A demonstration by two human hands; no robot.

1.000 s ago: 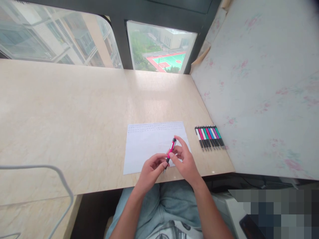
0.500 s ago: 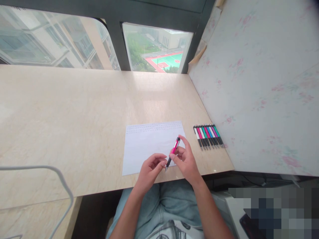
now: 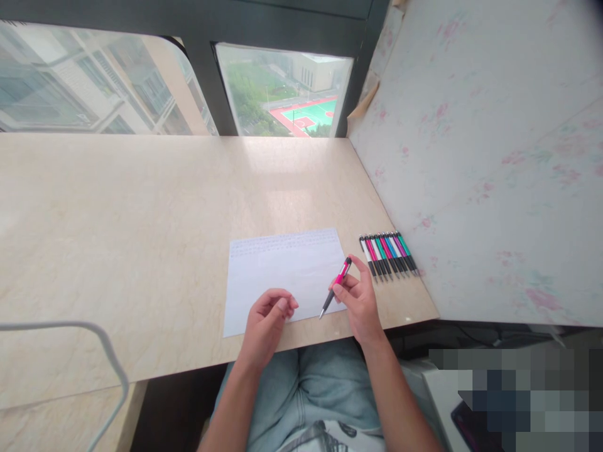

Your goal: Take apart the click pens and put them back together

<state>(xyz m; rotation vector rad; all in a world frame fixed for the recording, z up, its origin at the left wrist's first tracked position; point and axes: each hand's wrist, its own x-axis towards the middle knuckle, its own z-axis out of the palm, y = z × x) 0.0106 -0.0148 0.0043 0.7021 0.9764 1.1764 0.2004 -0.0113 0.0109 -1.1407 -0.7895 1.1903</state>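
My right hand grips a ballpoint pen with a pink barrel, black grip and metal tip. The pen is tilted, its tip pointing down and left above the lower right edge of the paper. One finger rests at its black top end, while the thumb and other fingers hold the barrel. Over the lower left part of the white sheet, my left hand is apart from the pen. Its fingers are curled in towards the thumb, and nothing shows in them. Small rows of writing run along the sheet's top.
Several pens in mixed colours lie side by side right of the paper, near the flowered wall. A grey cable arches over the table at the left. Windows stand behind the table, and a phone lies lower right.
My left hand has drawn away from the pen's tip towards the left. My right hand has moved slightly right with the pen still in it. The view has shifted a little.
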